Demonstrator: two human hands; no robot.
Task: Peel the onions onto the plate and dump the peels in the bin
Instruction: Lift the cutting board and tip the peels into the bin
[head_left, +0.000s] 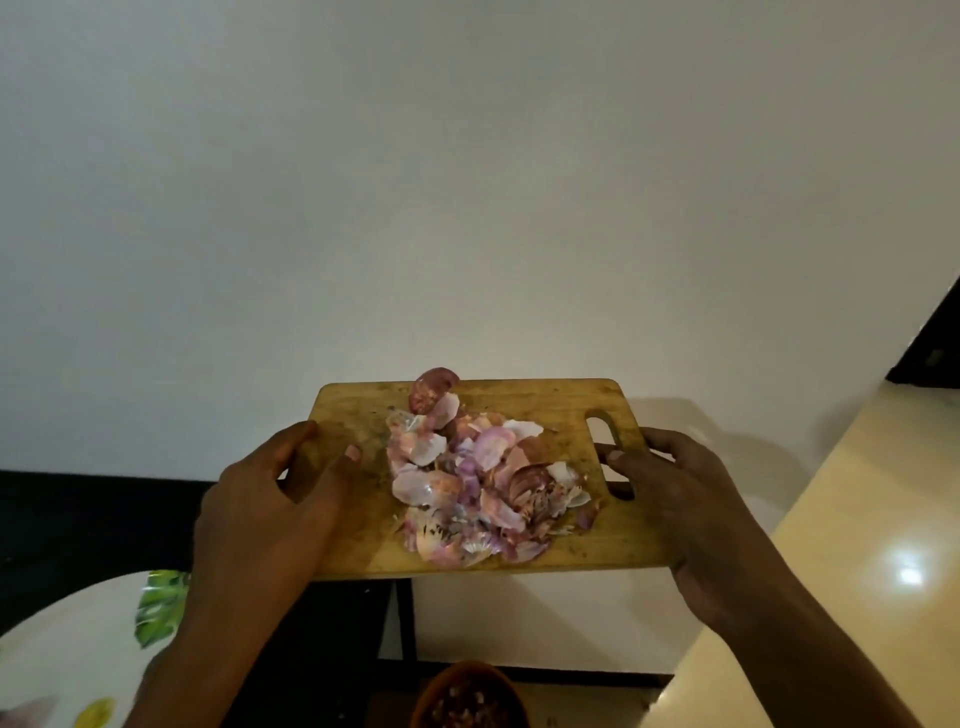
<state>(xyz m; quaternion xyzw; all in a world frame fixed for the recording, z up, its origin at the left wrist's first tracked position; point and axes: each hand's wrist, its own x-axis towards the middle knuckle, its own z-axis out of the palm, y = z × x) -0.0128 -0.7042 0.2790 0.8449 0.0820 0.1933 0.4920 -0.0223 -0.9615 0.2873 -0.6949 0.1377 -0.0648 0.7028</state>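
Observation:
A wooden cutting board (566, 410) is held up in the air, roughly level, with a heap of pink and purple onion peels (478, 483) on its middle. My left hand (270, 509) grips the board's left edge, thumb on top. My right hand (691, 499) grips the right end beside the handle slot (608, 431), with a fingertip at the slot. Below the board, at the bottom edge of the view, sits a round brown bin (470, 693) with dark scraps inside. A white plate (78, 649) with leaf prints shows at the lower left; something pale purple lies at its bottom edge, too cut off to identify.
A plain white wall (467, 182) fills the upper view. A glossy cream countertop (857, 519) runs along the right. A dark surface (93, 519) lies at the left behind the plate. A dark frame (402, 618) stands under the board.

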